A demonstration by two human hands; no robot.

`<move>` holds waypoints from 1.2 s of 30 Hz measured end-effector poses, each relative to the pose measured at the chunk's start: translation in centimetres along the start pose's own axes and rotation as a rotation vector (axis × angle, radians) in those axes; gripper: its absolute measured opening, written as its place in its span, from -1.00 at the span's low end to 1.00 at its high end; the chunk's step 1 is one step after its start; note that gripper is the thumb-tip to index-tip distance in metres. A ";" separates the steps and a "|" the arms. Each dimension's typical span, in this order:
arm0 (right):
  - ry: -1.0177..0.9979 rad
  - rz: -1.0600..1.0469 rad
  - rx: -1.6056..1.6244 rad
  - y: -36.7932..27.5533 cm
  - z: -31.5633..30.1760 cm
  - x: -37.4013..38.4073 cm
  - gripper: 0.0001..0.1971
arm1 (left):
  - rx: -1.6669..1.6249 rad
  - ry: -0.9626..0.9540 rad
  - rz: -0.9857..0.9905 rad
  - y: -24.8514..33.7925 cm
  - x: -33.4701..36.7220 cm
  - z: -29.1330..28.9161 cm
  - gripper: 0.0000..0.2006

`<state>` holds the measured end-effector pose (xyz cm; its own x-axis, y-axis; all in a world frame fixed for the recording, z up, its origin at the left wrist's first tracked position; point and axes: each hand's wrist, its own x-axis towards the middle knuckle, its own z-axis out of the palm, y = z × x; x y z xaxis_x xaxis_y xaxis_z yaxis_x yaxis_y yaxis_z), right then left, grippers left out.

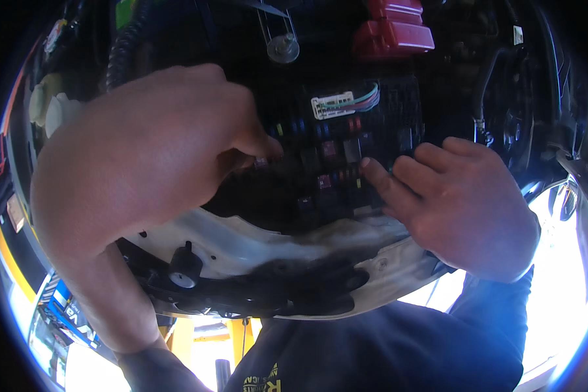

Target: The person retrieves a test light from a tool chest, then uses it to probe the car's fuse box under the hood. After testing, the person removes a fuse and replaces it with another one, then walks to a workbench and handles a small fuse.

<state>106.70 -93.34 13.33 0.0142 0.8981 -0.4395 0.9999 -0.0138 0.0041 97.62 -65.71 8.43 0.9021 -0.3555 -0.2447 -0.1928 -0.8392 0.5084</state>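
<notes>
At the left, a black corrugated plastic hose (pixel 129 46) is seen above the left hand (pixel 189 130). Below, a short black cylindrical stop (pixel 186 266) is mounted by a cream-painted metal panel (pixel 242 238). The left hand is arched over, fingers curled downward, apparently so that the box can be reached from above; its fingertips are held at a small pink square fuse (pixel 261 161), though in this shadow it cannot be told whether that is pinched or merely touched. Between the two hands, a black plastic fuse box (pixel 340 130) is set. Over it a white rectangular connector (pixel 323 106) is tilted, perhaps by the pull of its green and pink wires (pixel 369 98). Farther right, a grey rectangular relay (pixel 353 150) is seated, with a red plastic cover (pixel 395 36) placed well above. The right hand (pixel 460 202) is held with its index finger extended to the relay's lower corner, probably for a precise reach; the other visible fingers are folded, and whether anything is grasped underneath cannot be told.
</notes>
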 end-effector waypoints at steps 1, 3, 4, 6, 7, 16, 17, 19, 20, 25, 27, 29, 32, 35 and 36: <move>0.003 -0.016 -0.015 -0.1 0.0 0.0 -0.46 | -0.002 -0.014 -0.017 -0.2 0.0 0.1 -0.73; -0.012 -0.036 -0.003 -0.3 -0.1 0.0 -0.44 | -0.004 0.049 0.048 -0.5 -0.2 0.3 -0.72; -0.016 -0.040 0.004 -0.4 -0.2 0.0 -0.43 | 0.013 0.049 0.036 -0.6 -0.3 0.3 -0.71; -0.005 -0.051 0.034 -0.6 -0.6 -0.1 -0.41 | 0.028 0.082 0.076 -0.5 -0.6 0.0 -0.69; 0.005 -0.051 0.046 -0.7 -0.7 -0.2 -0.41 | 0.035 0.112 0.118 -0.5 -0.5 -0.1 -0.69; 0.007 -0.041 0.016 -1.2 -0.5 -0.5 -0.42 | -0.053 0.032 0.153 0.5 -0.3 -0.2 -0.72; 0.008 -0.034 0.007 -1.3 -0.5 -0.5 -0.42 | -0.050 0.031 0.165 0.4 -0.5 -0.3 -0.72; -0.007 -0.019 0.017 -1.2 -0.4 0.0 -0.43 | -0.014 0.015 0.159 -0.2 -0.4 -0.2 -0.72; 0.019 -0.034 -0.029 -1.2 -0.3 0.2 -0.43 | -0.043 -0.009 0.175 -0.5 -0.3 -0.2 -0.73; -0.040 -0.037 -0.018 -0.7 -0.1 0.6 -0.45 | 0.006 -0.051 0.090 0.0 0.3 -0.6 -0.72; -0.024 -0.070 -0.055 -0.5 0.0 0.6 -0.45 | 0.057 -0.012 0.122 0.7 0.2 -1.1 -0.72; -0.023 -0.075 -0.075 -0.4 0.0 0.6 -0.46 | 0.107 -0.019 0.087 1.1 0.1 -1.3 -0.73; -0.011 -0.076 -0.085 -0.3 0.1 0.8 -0.46 | 0.087 -0.073 0.059 0.8 0.3 -1.4 -0.74; 0.018 -0.077 -0.081 -0.7 0.3 0.7 -0.49 | 0.083 -0.110 0.046 0.3 0.4 -1.2 -0.75; 0.052 -0.077 -0.073 -1.0 0.6 0.7 -0.51 | 0.085 -0.115 0.047 0.2 0.4 -1.0 -0.75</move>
<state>105.67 -92.92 12.50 -0.0644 0.9167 -0.3943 0.9956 0.0862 0.0379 98.37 -65.66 9.29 0.8422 -0.4357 -0.3176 -0.2701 -0.8508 0.4507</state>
